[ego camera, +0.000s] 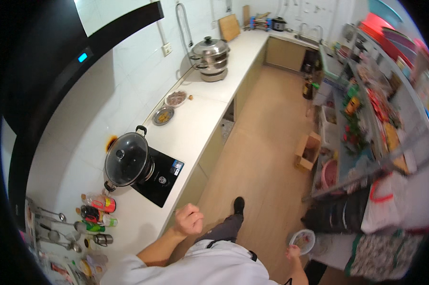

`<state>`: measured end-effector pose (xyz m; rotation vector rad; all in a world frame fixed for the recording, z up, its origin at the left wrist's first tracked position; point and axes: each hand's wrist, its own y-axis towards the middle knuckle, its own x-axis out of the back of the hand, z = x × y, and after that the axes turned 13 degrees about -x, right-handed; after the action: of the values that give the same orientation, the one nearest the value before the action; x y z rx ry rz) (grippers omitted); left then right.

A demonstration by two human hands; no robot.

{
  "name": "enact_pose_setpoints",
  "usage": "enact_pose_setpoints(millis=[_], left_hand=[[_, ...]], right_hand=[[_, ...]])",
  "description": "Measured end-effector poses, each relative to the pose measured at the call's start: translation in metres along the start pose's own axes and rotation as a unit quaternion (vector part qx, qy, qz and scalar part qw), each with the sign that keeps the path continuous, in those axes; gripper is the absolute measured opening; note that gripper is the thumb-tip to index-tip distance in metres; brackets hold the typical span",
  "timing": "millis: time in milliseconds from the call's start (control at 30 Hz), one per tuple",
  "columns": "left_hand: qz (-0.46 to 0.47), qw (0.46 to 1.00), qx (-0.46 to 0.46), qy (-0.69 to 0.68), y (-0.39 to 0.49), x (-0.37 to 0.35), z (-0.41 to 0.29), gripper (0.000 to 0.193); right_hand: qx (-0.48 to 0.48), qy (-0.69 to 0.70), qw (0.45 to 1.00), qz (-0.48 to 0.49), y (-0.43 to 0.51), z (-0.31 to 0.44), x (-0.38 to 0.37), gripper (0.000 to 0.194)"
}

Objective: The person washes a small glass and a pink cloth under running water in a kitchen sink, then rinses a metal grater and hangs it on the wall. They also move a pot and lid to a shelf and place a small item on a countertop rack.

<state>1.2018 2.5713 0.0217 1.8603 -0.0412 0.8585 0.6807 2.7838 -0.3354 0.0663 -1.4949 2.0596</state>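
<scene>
My left hand [188,219] is curled into a loose fist above the front edge of the white counter [136,219], with nothing seen in it. Down at my right side, my right hand [292,251] grips the rim of a pale round bowl [308,245]. Some brownish and reddish bits lie inside the bowl; blur hides what they are. On the counter beyond my left hand, a wide pan with a glass lid [126,160] sits on a black cooktop [164,181].
Bottles [102,203] and hanging ladles [73,246] crowd the left corner. Behind the pan are a metal plate [157,123], a plate of meat-like pieces [176,104] and a steamer pot [210,53]. A loaded metal rack [364,167] and a cardboard box [301,162] line the right side.
</scene>
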Motion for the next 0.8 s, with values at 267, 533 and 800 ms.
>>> enact_pose_setpoints(millis=[267,533,800], left_hand=[[-0.037,0.996,0.029,-0.081,0.160,-0.188,0.138,0.013],[-0.079,0.960,0.212,-0.166,0.279,-0.308,0.291,0.025],[-0.402,0.576,0.695,-0.154,0.114,-0.350,0.433,0.022]], right_hand=[[-0.021,-0.004,0.998,0.053,0.012,0.228,-0.024,0.012],[-0.157,-0.015,0.986,0.046,0.085,0.447,-0.018,0.008],[0.014,-0.249,0.963,0.101,0.207,0.758,-0.141,0.020]])
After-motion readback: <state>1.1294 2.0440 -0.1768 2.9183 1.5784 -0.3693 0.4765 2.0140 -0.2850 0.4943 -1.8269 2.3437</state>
